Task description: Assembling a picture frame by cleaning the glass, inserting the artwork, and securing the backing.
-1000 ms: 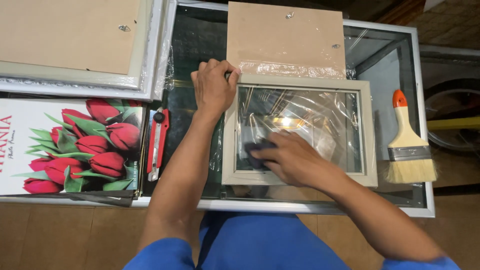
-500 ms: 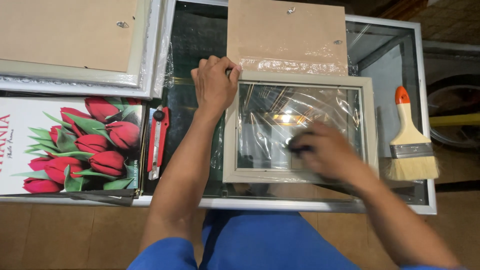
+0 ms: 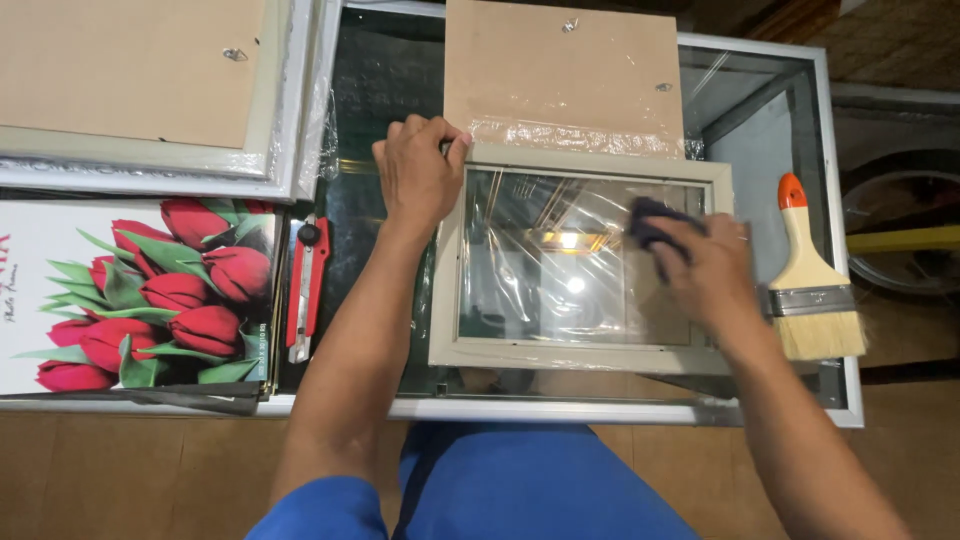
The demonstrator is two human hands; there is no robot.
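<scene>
left hand (image 3: 418,172) – steadies frame (image 3: 582,262) corner | right hand (image 3: 712,268) – presses cloth (image 3: 652,222) on glass (image 3: 560,270)

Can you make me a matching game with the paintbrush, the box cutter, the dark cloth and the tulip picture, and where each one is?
Things:
1. paintbrush
2. box cutter
3. dark cloth
4. tulip picture

Places:
A. under the right hand, on the glass of the picture frame
B. far left of the table
C. right of the picture frame
D. between the tulip picture and the left hand's arm

Pairs: 1-C, 2-D, 3-A, 4-B
</scene>
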